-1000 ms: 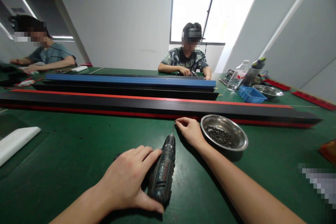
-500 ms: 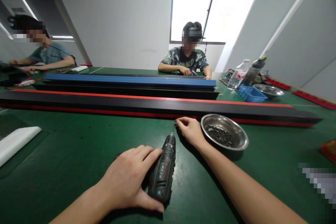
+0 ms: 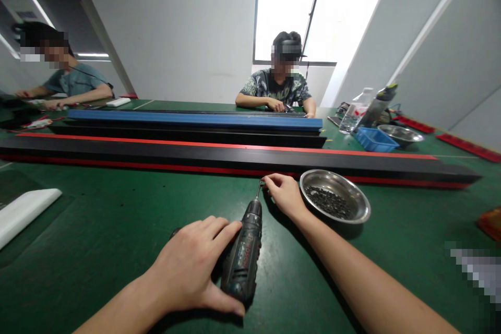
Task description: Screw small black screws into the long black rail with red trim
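Observation:
My left hand [image 3: 201, 266] is wrapped round a black cordless drill [image 3: 243, 255] that lies on its side on the green table, its bit pointing away from me. At the tip of the bit, the thumb and fingers of my right hand [image 3: 282, 193] are pinched together; what they hold, if anything, is too small to make out. Close by on the right, a steel bowl [image 3: 358, 203] contains a heap of small dark screws [image 3: 329, 202]. Just beyond the fingertips runs a long black and red bar [image 3: 219, 154].
Behind that bar lies a long blue bar [image 3: 195, 120]. A blue basket [image 3: 376, 140], a water bottle [image 3: 356, 109] and another steel bowl [image 3: 403, 134] stand at the back right. A white object [image 3: 27, 214] is at left. Two people sit across the table [image 3: 129, 235].
Almost nothing differs. Both my hands and the drill stay where they were, the right hand still at the bit's tip.

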The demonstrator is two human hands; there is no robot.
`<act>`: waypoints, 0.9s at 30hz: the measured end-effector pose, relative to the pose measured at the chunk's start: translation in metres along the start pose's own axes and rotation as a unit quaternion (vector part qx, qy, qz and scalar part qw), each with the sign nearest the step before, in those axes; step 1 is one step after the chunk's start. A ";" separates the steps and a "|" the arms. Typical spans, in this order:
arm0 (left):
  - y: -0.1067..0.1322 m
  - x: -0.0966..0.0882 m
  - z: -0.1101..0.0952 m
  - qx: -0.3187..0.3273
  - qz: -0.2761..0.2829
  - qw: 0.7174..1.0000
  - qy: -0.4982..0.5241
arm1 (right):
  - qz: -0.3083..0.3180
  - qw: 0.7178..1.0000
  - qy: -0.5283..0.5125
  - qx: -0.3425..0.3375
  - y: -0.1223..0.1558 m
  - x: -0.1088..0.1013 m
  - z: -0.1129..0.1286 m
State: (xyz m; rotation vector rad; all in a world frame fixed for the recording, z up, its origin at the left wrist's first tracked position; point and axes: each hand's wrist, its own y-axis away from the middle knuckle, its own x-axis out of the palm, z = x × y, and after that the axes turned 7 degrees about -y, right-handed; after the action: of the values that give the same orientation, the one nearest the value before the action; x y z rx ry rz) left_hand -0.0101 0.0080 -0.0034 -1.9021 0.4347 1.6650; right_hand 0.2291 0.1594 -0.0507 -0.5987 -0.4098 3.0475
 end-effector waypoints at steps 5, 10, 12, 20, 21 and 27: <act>0.001 0.000 0.000 -0.005 0.004 1.000 0.002 | -0.007 1.000 -0.002 -0.006 0.000 0.000 0.001; 0.003 0.002 0.001 -0.009 -0.006 1.000 0.011 | -0.003 1.000 -0.012 -0.007 0.001 -0.001 0.003; 0.003 0.002 0.000 -0.007 -0.009 1.000 0.010 | 0.007 1.000 -0.012 -0.010 0.001 -0.001 0.004; 0.001 0.000 0.000 -0.003 -0.002 1.000 0.002 | 0.048 0.998 0.019 -0.030 0.002 -0.001 0.004; 0.002 0.000 0.000 -0.003 -0.001 1.000 0.003 | 0.052 0.998 0.022 -0.030 0.003 -0.001 0.004; 0.001 0.001 0.001 -0.004 0.016 1.000 0.005 | 0.061 0.998 0.027 -0.021 0.004 -0.003 0.007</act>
State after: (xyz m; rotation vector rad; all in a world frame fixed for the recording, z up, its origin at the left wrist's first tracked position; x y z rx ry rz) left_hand -0.0112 0.0073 -0.0046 -1.9189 0.4663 1.6808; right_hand 0.2293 0.1539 -0.0447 -0.7329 -0.4543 3.1357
